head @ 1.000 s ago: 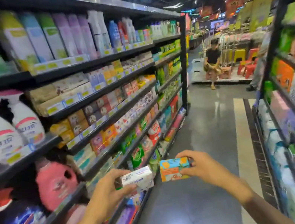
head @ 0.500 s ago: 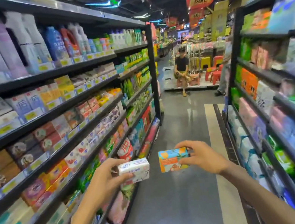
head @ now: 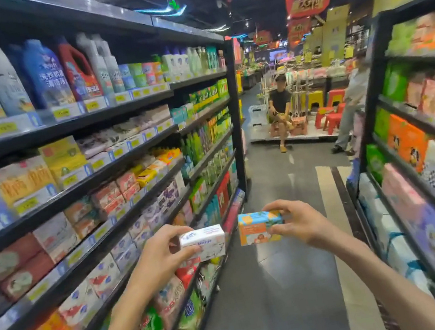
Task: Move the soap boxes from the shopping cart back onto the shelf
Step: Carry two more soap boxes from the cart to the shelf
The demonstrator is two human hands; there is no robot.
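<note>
Carrying step — left hand [head: 158, 258] grips white soap box [head: 203, 242], right hand [head: 298, 223] grips orange soap box [head: 259, 227]. Next — find matching rows on left shelf [head: 114, 180], slot each in.

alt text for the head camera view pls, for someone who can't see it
A person's left hand holds a white cardboard soap box and the right hand an orange and blue soap box, in a supermarket aisle beside black stocked shelves.
</note>
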